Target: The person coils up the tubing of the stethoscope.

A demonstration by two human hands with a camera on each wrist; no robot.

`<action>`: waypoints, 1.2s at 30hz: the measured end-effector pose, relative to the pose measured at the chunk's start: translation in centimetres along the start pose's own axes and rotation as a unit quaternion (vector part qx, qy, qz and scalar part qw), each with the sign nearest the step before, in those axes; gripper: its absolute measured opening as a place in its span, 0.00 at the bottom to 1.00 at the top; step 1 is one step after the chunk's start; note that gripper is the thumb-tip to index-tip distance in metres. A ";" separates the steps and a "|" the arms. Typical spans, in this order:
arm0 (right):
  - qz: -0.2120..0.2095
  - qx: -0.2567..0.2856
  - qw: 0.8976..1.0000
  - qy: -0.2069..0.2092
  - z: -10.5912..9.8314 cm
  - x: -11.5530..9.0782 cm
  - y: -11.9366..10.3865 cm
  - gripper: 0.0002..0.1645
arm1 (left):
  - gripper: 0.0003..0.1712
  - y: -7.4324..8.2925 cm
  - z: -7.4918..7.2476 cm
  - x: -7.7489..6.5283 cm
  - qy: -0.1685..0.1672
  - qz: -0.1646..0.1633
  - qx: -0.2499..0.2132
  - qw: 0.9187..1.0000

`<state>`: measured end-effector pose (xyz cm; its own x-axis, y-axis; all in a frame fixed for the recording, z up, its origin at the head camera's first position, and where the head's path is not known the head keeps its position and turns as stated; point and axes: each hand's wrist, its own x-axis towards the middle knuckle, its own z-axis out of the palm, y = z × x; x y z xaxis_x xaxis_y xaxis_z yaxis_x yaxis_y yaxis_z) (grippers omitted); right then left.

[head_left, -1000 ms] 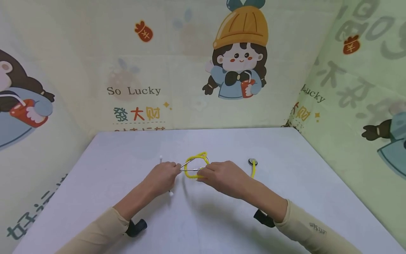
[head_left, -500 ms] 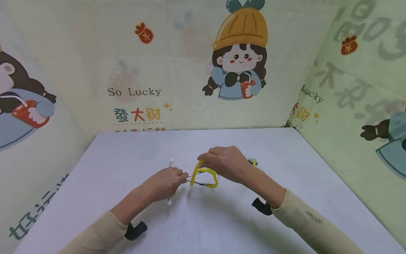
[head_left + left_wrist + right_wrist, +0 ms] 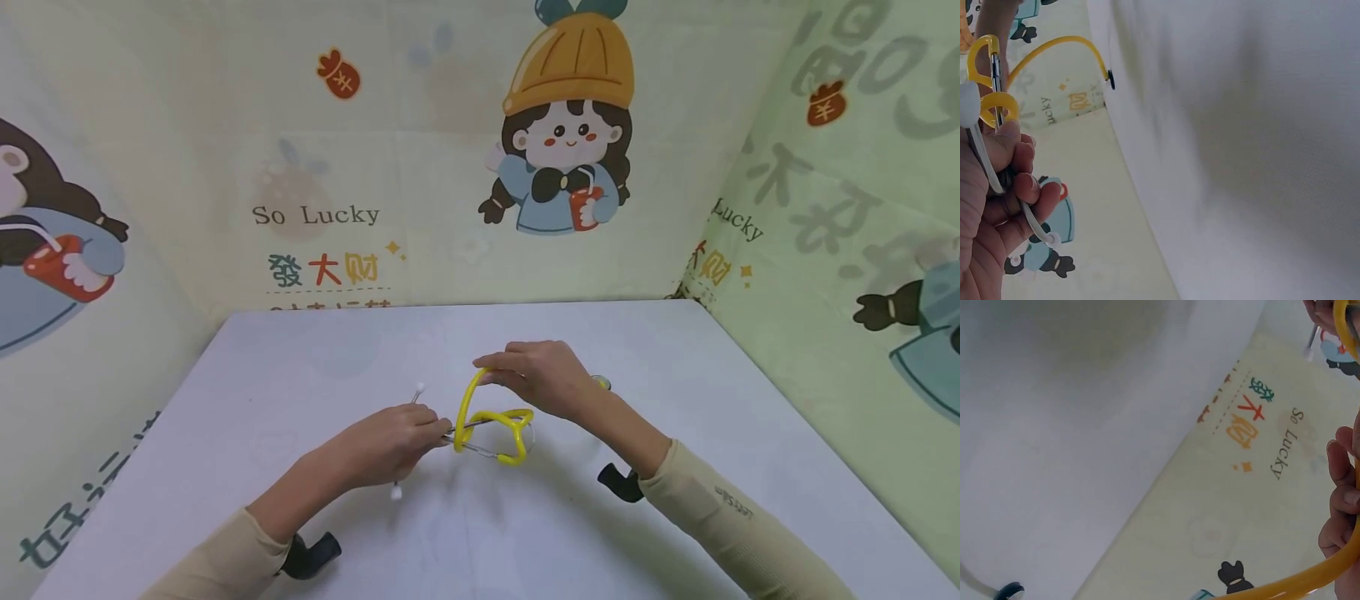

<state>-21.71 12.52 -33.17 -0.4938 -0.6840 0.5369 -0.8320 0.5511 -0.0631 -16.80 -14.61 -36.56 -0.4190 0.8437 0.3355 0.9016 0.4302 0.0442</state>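
Observation:
A stethoscope with yellow tubing (image 3: pixel 517 429) is held above the table between both hands. My left hand (image 3: pixel 397 443) grips its metal ear tubes together, and the white ear tips (image 3: pixel 396 492) stick out on either side of that hand. Up and to the right, my right hand (image 3: pixel 543 377) pinches a length of the yellow tube, which loops around the metal tubes near the left fingers. In the left wrist view, the tube (image 3: pixel 1063 40) arcs down to the dark chest piece (image 3: pixel 1111 79) at the white surface. The right forearm partly hides the chest piece in the head view.
The white table (image 3: pixel 465 533) is backed by a printed cloth wall (image 3: pixel 442 167) with cartoon figures, and similar cloth stands at both sides. Black wrist mounts (image 3: pixel 311 556) jut from under both sleeves.
My right hand has risen from beside the metal tubes, drawing the yellow tube up into a loop over them. My left hand has shifted right and nearer, tilting the ear tubes.

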 end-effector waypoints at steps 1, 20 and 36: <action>0.004 0.004 1.000 -0.005 0.2 -0.1 0.1 0.18 | 0.08 0.0 0.0 0.0 0.011 0.005 -0.015 1.000; 0.075 -0.022 0.993 -0.089 3.2 -2.1 0.2 0.13 | 0.08 -1.0 -0.2 -0.2 0.087 -0.085 -0.159 0.980; 0.037 -0.019 0.998 -0.052 4.1 -2.9 -1.2 0.06 | 0.10 -0.8 0.1 0.2 0.117 -0.262 -0.163 0.944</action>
<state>-20.35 11.91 -38.08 -0.5779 -0.6861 0.4419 -0.7837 0.6176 -0.0662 -17.59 -14.75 -36.59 -0.8164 0.4310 0.3844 0.5774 0.6151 0.5369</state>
